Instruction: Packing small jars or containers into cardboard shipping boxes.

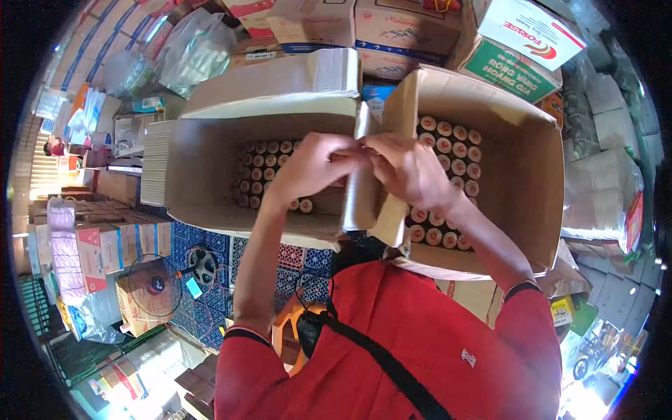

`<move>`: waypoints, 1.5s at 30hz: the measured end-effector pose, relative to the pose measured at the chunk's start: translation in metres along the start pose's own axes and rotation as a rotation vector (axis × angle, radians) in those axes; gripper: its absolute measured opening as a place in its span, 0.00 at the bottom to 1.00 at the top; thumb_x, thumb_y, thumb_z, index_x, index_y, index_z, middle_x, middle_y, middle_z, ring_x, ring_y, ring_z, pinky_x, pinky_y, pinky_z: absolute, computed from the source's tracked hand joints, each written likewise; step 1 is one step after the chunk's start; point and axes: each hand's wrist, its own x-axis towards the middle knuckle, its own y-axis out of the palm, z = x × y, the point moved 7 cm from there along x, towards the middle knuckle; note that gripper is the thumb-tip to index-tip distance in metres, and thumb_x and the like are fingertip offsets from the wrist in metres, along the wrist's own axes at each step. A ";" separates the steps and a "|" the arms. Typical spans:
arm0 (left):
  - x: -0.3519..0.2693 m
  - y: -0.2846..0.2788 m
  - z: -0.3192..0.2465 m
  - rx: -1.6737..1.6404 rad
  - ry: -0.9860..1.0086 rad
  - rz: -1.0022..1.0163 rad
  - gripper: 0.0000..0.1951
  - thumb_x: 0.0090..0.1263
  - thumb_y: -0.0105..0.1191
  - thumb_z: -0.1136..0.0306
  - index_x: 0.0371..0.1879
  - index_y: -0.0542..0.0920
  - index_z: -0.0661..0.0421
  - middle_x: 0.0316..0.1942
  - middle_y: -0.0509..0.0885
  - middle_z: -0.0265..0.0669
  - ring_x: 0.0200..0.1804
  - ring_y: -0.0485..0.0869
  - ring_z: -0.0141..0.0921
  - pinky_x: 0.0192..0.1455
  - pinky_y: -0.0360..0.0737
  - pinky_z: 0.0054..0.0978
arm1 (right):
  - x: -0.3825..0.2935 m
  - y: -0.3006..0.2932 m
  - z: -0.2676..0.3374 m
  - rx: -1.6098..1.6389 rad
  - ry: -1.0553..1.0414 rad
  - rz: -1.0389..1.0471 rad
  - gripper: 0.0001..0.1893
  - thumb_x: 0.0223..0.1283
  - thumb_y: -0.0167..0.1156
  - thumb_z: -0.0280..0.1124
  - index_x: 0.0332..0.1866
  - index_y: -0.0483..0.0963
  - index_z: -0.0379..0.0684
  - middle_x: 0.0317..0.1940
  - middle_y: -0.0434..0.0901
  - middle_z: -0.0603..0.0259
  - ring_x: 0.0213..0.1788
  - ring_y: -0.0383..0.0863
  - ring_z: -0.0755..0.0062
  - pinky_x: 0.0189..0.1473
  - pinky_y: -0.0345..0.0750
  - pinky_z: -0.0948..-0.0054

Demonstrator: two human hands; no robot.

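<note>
My left hand (320, 165) and my right hand (407, 165) meet above the gap between two open cardboard boxes, their fingertips close together. Whatever lies between the fingers is too small or hidden to make out. Under my left hand, the left box (202, 157) holds rows of round-topped items (257, 160) with pale lids and a reddish mark. Similar round items (459, 150) stand in rows along the left side of the right box (514, 173). My hands and forearms hide part of both rows.
Stacked printed cartons (404, 34) rise behind the boxes, with a green carton (509, 68) at the back right. Clear plastic bags (197, 52) lie at the back left. A fan (156, 283) stands on the blue patterned floor (194, 315) at the lower left.
</note>
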 end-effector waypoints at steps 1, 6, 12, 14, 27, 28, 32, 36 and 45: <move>-0.009 -0.020 0.014 -0.030 0.066 -0.078 0.11 0.67 0.60 0.68 0.41 0.83 0.65 0.33 0.88 0.41 0.39 0.87 0.28 0.44 0.82 0.26 | 0.013 0.009 0.012 0.008 -0.002 -0.011 0.12 0.58 0.61 0.26 0.48 0.77 0.42 0.39 0.83 0.52 0.38 0.84 0.50 0.37 0.81 0.57; -0.029 -0.081 0.099 -0.005 0.008 -0.136 0.11 0.69 0.58 0.66 0.41 0.82 0.63 0.37 0.88 0.43 0.42 0.87 0.32 0.46 0.82 0.29 | 0.070 0.060 0.039 -0.018 0.087 -0.040 0.08 0.57 0.61 0.29 0.42 0.79 0.44 0.35 0.84 0.55 0.34 0.85 0.52 0.36 0.82 0.59; 0.005 -0.077 0.210 0.194 -0.329 0.225 0.16 0.70 0.53 0.60 0.45 0.83 0.61 0.41 0.87 0.45 0.43 0.85 0.36 0.48 0.79 0.33 | 0.108 0.176 -0.003 -0.317 0.407 0.601 0.15 0.58 0.58 0.36 0.48 0.80 0.43 0.39 0.84 0.50 0.45 0.84 0.47 0.45 0.80 0.50; 0.032 -0.052 0.255 0.301 -0.318 0.415 0.17 0.70 0.52 0.62 0.49 0.82 0.61 0.42 0.87 0.45 0.40 0.83 0.36 0.46 0.78 0.35 | 0.102 0.219 -0.039 -0.379 0.545 0.811 0.15 0.58 0.58 0.35 0.48 0.81 0.42 0.42 0.84 0.49 0.47 0.85 0.49 0.46 0.81 0.52; -0.106 0.037 0.548 -0.644 -1.044 -0.212 0.24 0.79 0.40 0.50 0.63 0.75 0.54 0.61 0.78 0.38 0.58 0.79 0.38 0.57 0.76 0.44 | -0.098 0.484 -0.193 0.177 0.879 0.516 0.13 0.60 0.56 0.36 0.44 0.81 0.43 0.47 0.83 0.50 0.48 0.82 0.59 0.50 0.78 0.57; -0.120 0.031 0.567 -0.640 -1.043 -0.253 0.24 0.79 0.40 0.50 0.63 0.75 0.54 0.61 0.78 0.38 0.58 0.79 0.38 0.57 0.76 0.44 | -0.098 0.504 -0.192 0.225 0.908 0.516 0.13 0.59 0.56 0.36 0.45 0.81 0.43 0.47 0.83 0.50 0.47 0.82 0.60 0.50 0.78 0.56; -0.082 0.092 0.565 -0.789 -1.124 -0.104 0.23 0.77 0.43 0.52 0.62 0.74 0.52 0.57 0.80 0.37 0.57 0.79 0.39 0.52 0.78 0.46 | -0.150 0.534 -0.242 0.251 1.013 0.586 0.16 0.59 0.59 0.37 0.49 0.80 0.43 0.46 0.84 0.55 0.43 0.82 0.60 0.48 0.78 0.56; -0.083 0.106 0.556 -0.281 -0.913 0.113 0.22 0.73 0.45 0.56 0.61 0.76 0.52 0.59 0.79 0.39 0.59 0.79 0.41 0.56 0.76 0.48 | -0.160 0.533 -0.214 0.278 0.955 0.831 0.19 0.59 0.61 0.38 0.54 0.79 0.43 0.45 0.84 0.61 0.38 0.81 0.60 0.47 0.77 0.57; -0.058 0.122 0.501 0.334 -0.640 0.396 0.23 0.68 0.47 0.59 0.60 0.77 0.52 0.63 0.77 0.44 0.63 0.76 0.45 0.63 0.74 0.47 | -0.177 0.519 -0.203 0.276 0.980 1.116 0.26 0.53 0.64 0.47 0.53 0.80 0.41 0.52 0.82 0.55 0.50 0.80 0.66 0.54 0.76 0.63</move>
